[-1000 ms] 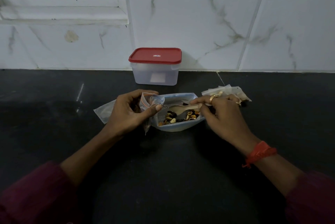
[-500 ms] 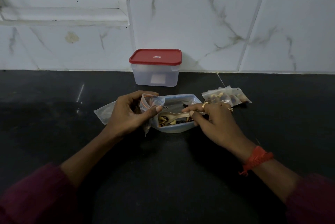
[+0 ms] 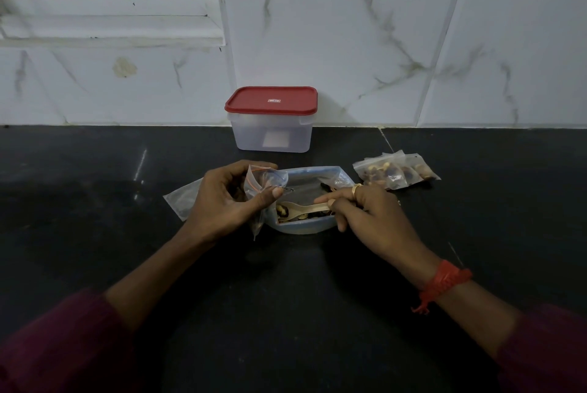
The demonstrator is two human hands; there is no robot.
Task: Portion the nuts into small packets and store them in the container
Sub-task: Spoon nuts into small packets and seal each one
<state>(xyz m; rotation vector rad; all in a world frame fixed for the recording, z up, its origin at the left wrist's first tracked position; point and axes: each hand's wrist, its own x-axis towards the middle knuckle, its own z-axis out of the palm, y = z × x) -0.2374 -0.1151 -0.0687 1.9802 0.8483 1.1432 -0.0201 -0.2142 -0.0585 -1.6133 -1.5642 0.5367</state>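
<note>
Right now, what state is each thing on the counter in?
container: upright, red lid on.
large bag: lying open, nuts inside.
small packet: mouth open, pinched by the left hand.
spoon: in the right hand, bowl down among the nuts.
filled packets: piled flat, nuts inside.
flat packet: lying partly under the left hand, looks empty.
</note>
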